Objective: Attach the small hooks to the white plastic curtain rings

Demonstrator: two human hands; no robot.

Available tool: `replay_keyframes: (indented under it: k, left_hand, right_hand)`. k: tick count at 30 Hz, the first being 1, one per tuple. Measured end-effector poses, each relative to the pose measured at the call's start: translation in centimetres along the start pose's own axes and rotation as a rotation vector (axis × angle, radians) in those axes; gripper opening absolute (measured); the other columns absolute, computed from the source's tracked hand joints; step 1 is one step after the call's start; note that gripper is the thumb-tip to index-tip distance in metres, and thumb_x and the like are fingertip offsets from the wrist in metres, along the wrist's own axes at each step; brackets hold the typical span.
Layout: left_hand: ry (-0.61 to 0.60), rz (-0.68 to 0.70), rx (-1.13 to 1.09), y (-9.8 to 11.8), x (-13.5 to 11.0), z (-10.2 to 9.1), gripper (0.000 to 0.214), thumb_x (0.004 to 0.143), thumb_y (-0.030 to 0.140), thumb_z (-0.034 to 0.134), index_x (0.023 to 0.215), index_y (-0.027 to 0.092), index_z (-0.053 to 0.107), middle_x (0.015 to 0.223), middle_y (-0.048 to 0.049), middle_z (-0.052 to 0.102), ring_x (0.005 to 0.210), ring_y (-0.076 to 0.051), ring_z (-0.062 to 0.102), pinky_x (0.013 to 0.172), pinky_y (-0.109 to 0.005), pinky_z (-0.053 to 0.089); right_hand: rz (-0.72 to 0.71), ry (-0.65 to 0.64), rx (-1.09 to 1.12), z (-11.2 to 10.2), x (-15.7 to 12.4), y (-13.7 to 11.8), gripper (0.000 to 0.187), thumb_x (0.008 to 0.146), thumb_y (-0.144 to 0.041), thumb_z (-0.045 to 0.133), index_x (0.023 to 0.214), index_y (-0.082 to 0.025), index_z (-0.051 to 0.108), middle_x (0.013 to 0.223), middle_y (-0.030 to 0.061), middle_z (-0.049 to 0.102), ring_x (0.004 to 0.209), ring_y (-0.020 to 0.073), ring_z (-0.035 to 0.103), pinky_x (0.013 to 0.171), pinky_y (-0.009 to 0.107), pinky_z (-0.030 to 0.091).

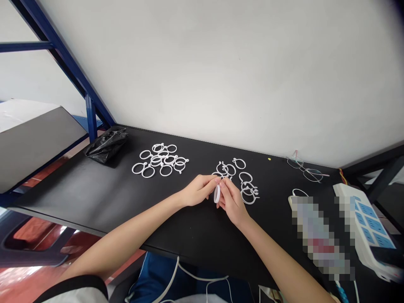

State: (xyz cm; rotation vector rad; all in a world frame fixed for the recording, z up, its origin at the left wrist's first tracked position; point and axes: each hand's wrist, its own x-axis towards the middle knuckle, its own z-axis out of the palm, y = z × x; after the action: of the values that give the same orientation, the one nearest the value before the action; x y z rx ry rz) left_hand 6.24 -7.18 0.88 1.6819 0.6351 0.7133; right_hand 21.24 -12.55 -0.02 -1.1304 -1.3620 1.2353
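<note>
My left hand (pixel 199 190) and my right hand (pixel 233 203) meet above the black table (pixel 189 229), fingers closed in a pinch. Between them is a white plastic curtain ring (pixel 216 195), seen nearly edge-on; fingertips of both hands grip its top and hide that part. Just beyond my right hand lies a loose group of similar white rings (pixel 245 178), some with their ends apart. Farther left, a pile of white rings (pixel 166 170) overlaps on the table, most looking like closed loops with small knobs.
A crumpled black plastic bag (pixel 107 146) lies at the far left of the table. On the right are eyeglasses (pixel 312 173), a blurred-out phone-like object (pixel 318 240) with a cable, and a white power strip (pixel 368 227). A white wall (pixel 221 75) rises behind the table.
</note>
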Motion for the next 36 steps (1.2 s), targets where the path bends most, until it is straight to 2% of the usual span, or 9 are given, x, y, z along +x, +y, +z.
replay_keyframes:
  k: [7, 14, 22, 36]
  left_hand:
    - [-0.032, 0.001, -0.112, 0.10, -0.14, 0.24, 0.049, 0.098, 0.052, 0.035, 0.068, 0.015, 0.047, 0.053, 0.0039, 0.044, 0.049, -0.008, 0.045, 0.049, -0.020, 0.042]
    - [-0.048, 0.041, -0.191, 0.38, -0.19, 0.48, 0.047, 0.097, 0.052, 0.038, 0.070, 0.014, 0.049, 0.057, 0.0015, 0.052, 0.049, -0.008, 0.050, 0.048, -0.019, 0.041]
    - [-0.046, 0.041, -0.155, 0.42, -0.31, 0.44, 0.048, 0.097, 0.052, 0.039, 0.069, 0.015, 0.048, 0.056, 0.0015, 0.052, 0.052, -0.010, 0.056, 0.049, -0.021, 0.043]
    - [-0.054, 0.043, -0.161, 0.27, -0.17, 0.47, 0.046, 0.098, 0.050, 0.038, 0.072, 0.014, 0.050, 0.058, 0.0003, 0.056, 0.052, -0.010, 0.058, 0.047, -0.019, 0.043]
  right_hand:
    - [0.022, -0.064, 0.144, -0.04, 0.03, -0.26, 0.039, 0.096, -0.049, 0.047, 0.069, -0.022, 0.038, 0.050, -0.0109, 0.030, 0.038, 0.0051, 0.033, 0.039, 0.019, 0.037]
    - [0.034, -0.066, 0.172, -0.04, -0.20, -0.30, 0.040, 0.096, -0.049, 0.048, 0.069, -0.021, 0.038, 0.049, -0.0106, 0.032, 0.038, 0.0047, 0.035, 0.038, 0.018, 0.033]
    - [0.034, -0.061, 0.156, -0.08, -0.20, -0.11, 0.039, 0.096, -0.048, 0.048, 0.070, -0.021, 0.039, 0.050, -0.0089, 0.037, 0.041, 0.0063, 0.042, 0.039, 0.018, 0.033]
    - [0.022, -0.038, 0.166, 0.03, -0.15, 0.03, 0.040, 0.095, -0.049, 0.050, 0.069, -0.021, 0.039, 0.048, -0.0099, 0.035, 0.040, 0.0057, 0.040, 0.040, 0.018, 0.035]
